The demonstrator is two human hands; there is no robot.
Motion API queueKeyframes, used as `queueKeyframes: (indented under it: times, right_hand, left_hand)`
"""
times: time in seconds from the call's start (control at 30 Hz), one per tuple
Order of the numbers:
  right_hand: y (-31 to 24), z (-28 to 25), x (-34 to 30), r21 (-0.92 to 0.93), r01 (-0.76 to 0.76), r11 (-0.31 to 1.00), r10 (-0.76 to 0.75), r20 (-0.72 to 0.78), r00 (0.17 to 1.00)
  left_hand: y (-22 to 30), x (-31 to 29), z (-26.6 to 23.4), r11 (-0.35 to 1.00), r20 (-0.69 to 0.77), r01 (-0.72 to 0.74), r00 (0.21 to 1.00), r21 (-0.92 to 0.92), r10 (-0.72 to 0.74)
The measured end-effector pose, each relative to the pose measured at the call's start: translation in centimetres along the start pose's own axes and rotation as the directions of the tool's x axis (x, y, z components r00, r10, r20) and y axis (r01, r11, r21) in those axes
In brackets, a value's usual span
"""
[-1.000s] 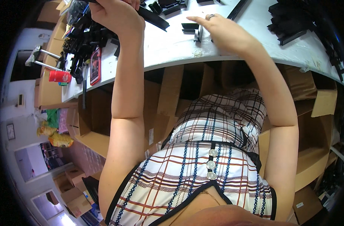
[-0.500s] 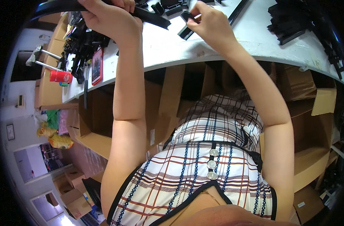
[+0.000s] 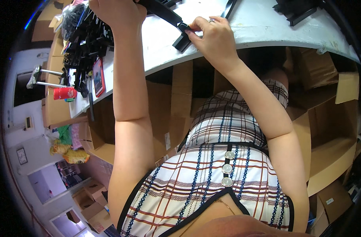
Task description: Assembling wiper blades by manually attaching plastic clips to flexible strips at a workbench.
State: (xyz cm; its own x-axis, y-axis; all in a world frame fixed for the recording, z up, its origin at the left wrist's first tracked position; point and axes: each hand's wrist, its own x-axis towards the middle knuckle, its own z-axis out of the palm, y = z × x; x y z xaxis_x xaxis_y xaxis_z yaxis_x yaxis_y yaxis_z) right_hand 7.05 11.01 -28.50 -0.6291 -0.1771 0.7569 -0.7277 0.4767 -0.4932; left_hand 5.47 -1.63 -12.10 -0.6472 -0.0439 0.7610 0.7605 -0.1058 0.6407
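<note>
At the upper edge, my left hand is closed on a long black plastic strip; its fingertips run out of the picture. The strip slants down to the right across the white table. Between thumb and fingers, my right hand pinches a small black plastic piece, blocky in shape. That piece sits right at the strip's lower end and seems to touch it; whether the two are joined I cannot tell. Behind my right hand lies another thin black strip.
A heap of black parts covers the table's left end, beside a red-cased phone and a red can. More black strips lie at the far right. Open cardboard boxes stand below the white table edge.
My right hand has come toward the strip's end, bringing the small black piece against it. The strip's end has shifted slightly right. The whole view has turned and shifted a little.
</note>
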Motion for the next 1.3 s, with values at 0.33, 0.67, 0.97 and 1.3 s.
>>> queueKeyframes:
  times: [0.33,0.67,0.97,1.3]
  right_hand:
    - [0.0,0.0,-0.2,0.02,0.013,1.0,-0.014,0.056,0.998]
    - [-0.1,-0.7,0.1,0.042,-0.034,0.999,0.029,0.115,0.993]
    - [0.1,-0.7,0.0,0.021,0.0,1.0,-0.002,0.072,0.997]
    - [-0.1,-0.8,0.1,0.02,0.025,1.0,-0.026,0.07,0.997]
  left_hand:
    - [-0.5,0.8,-0.8,0.995,0.126,0.072,0.99,-0.068,-0.063]
    - [-0.3,0.8,-1.0,0.978,0.164,0.121,0.982,-0.168,-0.093]
    - [-0.5,1.2,-1.6,0.972,0.298,0.132,0.952,-0.194,-0.07]
    - [-0.1,0.8,-0.7,0.97,0.341,0.146,0.937,-0.194,-0.072]
